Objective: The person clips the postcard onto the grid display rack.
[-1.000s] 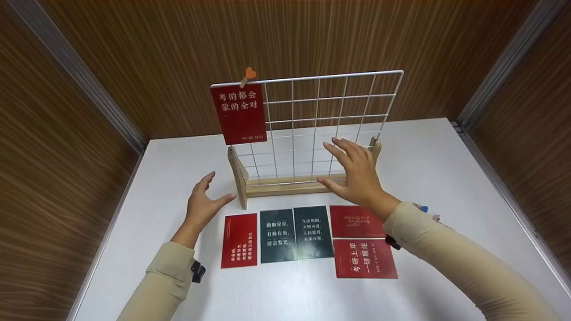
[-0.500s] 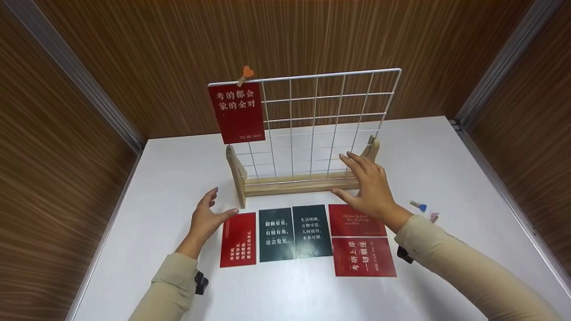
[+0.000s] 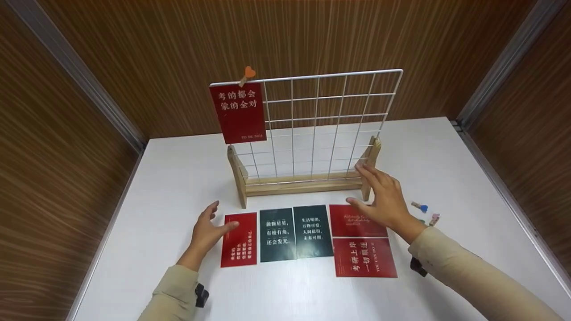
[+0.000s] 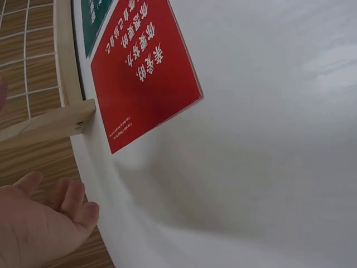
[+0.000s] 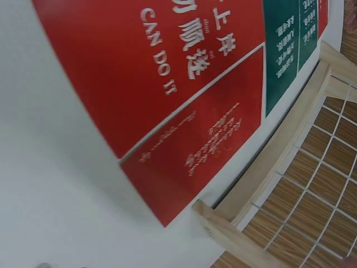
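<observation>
My left hand (image 3: 207, 232) hovers with fingers apart at the left red card (image 3: 238, 247), its thumb overlapping the card's top in the head view. In the left wrist view that hand (image 4: 47, 223) holds nothing. My right hand (image 3: 388, 205), also holding nothing, is over the upper right red card (image 3: 338, 228), near the rack's right foot. Below that card lies another red card (image 3: 366, 265). Two dark green cards (image 3: 276, 254) (image 3: 312, 249) lie between. A red card (image 3: 243, 120) hangs at the top left of the white wire grid (image 3: 315, 102), under an orange heart clothespin (image 3: 249, 72).
The grid stands in a wooden base (image 3: 303, 187) on the white table (image 3: 276, 294). Right of my right hand lie small clothespins, one blue (image 3: 423, 207), one pink (image 3: 434, 218), and a partly hidden green one (image 3: 421, 221). Wood-grain walls (image 3: 312, 35) enclose the table.
My right hand has moved right and down, away from the grid's middle toward the right foot. My left hand has come down toward the left red card. The clothespins on the right have come into view.
</observation>
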The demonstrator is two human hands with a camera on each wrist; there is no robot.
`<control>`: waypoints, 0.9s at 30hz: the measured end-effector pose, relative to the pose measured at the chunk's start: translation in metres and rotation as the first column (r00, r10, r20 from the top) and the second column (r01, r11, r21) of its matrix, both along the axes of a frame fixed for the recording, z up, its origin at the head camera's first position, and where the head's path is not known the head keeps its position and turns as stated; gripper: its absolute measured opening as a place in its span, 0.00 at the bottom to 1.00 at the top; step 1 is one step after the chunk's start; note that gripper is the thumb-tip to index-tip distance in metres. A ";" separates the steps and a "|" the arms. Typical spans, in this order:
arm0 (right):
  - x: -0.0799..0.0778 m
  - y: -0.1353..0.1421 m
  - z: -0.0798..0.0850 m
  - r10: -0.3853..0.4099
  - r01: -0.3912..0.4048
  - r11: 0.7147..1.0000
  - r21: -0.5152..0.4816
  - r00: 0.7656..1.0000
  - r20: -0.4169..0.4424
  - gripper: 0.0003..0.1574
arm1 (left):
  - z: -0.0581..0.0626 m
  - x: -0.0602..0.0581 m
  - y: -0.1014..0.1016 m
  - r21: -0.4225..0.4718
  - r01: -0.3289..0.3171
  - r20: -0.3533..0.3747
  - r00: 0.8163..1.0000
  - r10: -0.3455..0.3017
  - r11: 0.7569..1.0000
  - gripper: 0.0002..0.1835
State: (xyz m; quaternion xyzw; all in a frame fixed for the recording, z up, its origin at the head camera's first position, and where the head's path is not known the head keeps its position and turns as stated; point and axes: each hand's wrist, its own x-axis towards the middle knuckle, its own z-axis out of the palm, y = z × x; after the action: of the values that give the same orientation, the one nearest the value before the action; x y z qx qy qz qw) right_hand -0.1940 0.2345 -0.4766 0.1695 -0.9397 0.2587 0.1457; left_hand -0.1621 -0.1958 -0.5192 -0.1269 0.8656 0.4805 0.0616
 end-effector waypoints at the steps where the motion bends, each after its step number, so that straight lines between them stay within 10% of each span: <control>1: 0.001 0.003 -0.001 -0.005 0.005 1.000 0.004 1.000 0.004 0.52 | -0.001 0.001 0.000 0.001 -0.003 0.004 1.000 0.003 1.000 0.49; 27: 0.016 0.064 -0.025 -0.153 0.154 0.988 -0.025 0.987 0.042 0.49 | -0.029 0.023 0.000 0.034 -0.042 0.031 0.999 0.041 0.999 0.50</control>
State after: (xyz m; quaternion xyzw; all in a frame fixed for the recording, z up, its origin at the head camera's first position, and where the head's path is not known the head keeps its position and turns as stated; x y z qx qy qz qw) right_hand -0.1777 0.2985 -0.5019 0.0892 -0.9490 0.2632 0.1487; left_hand -0.1387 -0.1959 -0.5480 -0.1510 0.8533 0.4946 0.0668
